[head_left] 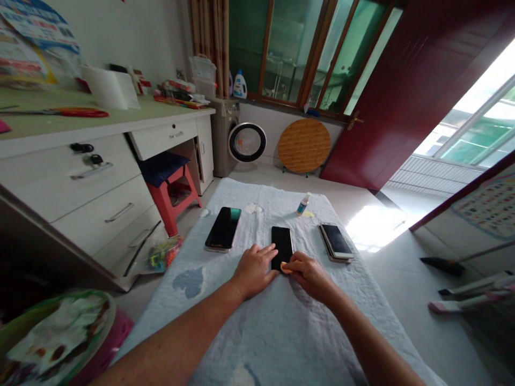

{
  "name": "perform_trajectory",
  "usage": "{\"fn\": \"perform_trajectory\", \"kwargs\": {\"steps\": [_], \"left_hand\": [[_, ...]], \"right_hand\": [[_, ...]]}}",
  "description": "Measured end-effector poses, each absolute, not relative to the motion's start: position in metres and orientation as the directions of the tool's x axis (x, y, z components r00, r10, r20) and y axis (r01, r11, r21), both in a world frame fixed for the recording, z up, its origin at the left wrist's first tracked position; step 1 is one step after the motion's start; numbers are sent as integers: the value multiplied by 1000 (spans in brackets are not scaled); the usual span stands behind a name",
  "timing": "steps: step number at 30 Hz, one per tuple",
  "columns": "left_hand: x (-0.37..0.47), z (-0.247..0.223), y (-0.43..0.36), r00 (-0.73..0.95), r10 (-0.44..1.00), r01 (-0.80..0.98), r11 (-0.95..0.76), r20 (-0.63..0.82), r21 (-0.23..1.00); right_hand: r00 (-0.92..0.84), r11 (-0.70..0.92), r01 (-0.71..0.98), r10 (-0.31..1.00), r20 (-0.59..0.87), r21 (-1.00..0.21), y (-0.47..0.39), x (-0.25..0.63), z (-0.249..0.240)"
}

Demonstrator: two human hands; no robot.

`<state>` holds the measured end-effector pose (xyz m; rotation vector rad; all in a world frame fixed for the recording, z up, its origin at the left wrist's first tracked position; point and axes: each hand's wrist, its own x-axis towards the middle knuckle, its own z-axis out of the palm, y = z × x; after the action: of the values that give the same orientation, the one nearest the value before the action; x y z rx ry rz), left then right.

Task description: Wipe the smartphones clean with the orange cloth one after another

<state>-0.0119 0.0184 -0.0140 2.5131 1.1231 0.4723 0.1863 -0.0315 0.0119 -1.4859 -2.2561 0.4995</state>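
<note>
A black smartphone (282, 242) lies flat, screen up, on a pale blue cloth (273, 332) with heart patterns. My left hand (254, 271) rests against its left side, fingers stretched out and the tips on the screen's edge. At the phone's lower right corner, my right hand (309, 272) pinches a small orange cloth or pad (285, 267) pressed on the glass. Further left sits another dark phone (224, 229); to the right is a stack of phones (337, 241), a white-framed one on top. A small spray bottle (303, 204) stands toward the far edge.
A white desk (169, 118) with drawers runs along the left, a red stool (173, 190) under it. Near my left arm stands a full waste bin (115, 327). Beyond are a washing machine with its round door (263, 143) open and a round wooden tabletop (304, 145).
</note>
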Motion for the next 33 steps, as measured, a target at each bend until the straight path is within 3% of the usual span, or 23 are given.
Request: {"fn": "perform_trajectory", "kwargs": {"steps": [10,19,33], "left_hand": [[-8,-10,18,630,750,631,-646,201,429],[-6,-14,20,661,719,594,-676,215,436],[-5,-11,22,694,702,606,-690,162,395]], "right_hand": [[-180,263,861,958,224,-436,54,198,-12],[-28,55,953,995,91,-299,94,206,-9],[-189,144,932,976,-108,-331,132,182,9]]}}
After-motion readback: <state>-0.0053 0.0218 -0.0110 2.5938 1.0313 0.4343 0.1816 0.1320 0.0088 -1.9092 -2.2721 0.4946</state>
